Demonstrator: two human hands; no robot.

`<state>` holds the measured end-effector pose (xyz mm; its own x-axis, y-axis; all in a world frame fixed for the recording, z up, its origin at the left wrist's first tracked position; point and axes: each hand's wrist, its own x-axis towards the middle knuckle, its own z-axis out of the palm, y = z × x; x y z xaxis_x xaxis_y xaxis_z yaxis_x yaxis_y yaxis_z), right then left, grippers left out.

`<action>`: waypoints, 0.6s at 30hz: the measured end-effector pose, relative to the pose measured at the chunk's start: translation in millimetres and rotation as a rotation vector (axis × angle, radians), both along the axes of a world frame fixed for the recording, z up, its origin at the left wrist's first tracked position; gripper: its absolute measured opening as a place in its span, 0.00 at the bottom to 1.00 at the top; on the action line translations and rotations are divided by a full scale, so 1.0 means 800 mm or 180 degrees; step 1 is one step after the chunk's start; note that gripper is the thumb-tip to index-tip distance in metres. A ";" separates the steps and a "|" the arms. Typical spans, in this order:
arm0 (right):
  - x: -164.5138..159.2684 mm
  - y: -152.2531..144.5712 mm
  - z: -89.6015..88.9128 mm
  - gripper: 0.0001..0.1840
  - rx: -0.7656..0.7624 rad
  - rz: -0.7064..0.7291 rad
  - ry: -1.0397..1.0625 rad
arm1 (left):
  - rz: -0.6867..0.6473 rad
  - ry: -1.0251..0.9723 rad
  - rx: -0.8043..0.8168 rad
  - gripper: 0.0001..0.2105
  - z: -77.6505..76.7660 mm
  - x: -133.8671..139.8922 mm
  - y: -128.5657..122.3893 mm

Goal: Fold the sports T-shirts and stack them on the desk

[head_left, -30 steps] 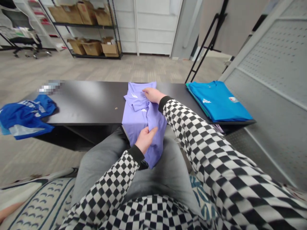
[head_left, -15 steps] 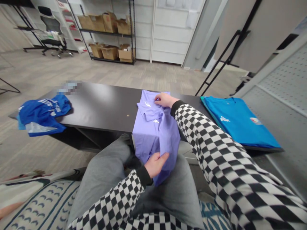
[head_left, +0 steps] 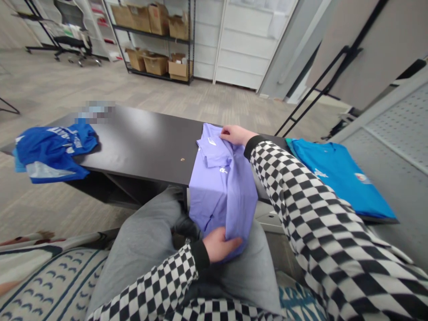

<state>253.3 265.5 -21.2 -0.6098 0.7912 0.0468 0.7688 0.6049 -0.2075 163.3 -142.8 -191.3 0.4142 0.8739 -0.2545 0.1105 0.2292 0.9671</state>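
Observation:
A lavender T-shirt [head_left: 220, 187] lies partly folded over the near edge of a black table [head_left: 140, 142], its lower part hanging down onto my grey-trousered lap. My left hand [head_left: 219, 244] pinches the shirt's bottom hem, thumb on top of the cloth. My right hand [head_left: 236, 134] presses on the shirt's upper edge on the table, fingers curled onto the fabric by a folded sleeve. Both my arms wear black-and-white checked sleeves.
A crumpled royal-blue shirt [head_left: 50, 149] lies on the table's left end. A flat turquoise shirt [head_left: 337, 176] lies at the right end, beside a grey perforated panel [head_left: 394, 147]. A small round object [head_left: 182, 159] sits mid-table. Shelves with cardboard boxes [head_left: 157, 44] stand behind.
My left hand has slid down the hanging cloth to the bottom hem. My right hand stays on the shirt's top edge. The view has shifted a little.

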 end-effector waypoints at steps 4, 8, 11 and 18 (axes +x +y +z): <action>0.001 -0.007 -0.021 0.16 0.0104 0.0022 0.0044 | -0.0152 0.0324 0.0004 0.31 0.001 -0.026 -0.009; 0.003 -0.018 -0.045 0.19 0.0532 -0.0130 0.0333 | -0.0392 0.0487 0.0061 0.33 0.004 -0.047 -0.022; 0.006 -0.019 -0.055 0.19 0.0565 -0.0271 0.0486 | -0.0556 0.0676 0.0210 0.33 0.011 -0.053 -0.035; 0.007 -0.008 -0.063 0.19 0.0510 -0.0387 0.0582 | -0.0658 0.0412 0.0696 0.31 0.019 -0.079 -0.062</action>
<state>259.0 259.3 -71.5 -0.4808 0.8317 0.2778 0.7964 0.5468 -0.2586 100.5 -192.2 -176.0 0.5650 0.8144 -0.1322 0.2582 -0.0223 0.9658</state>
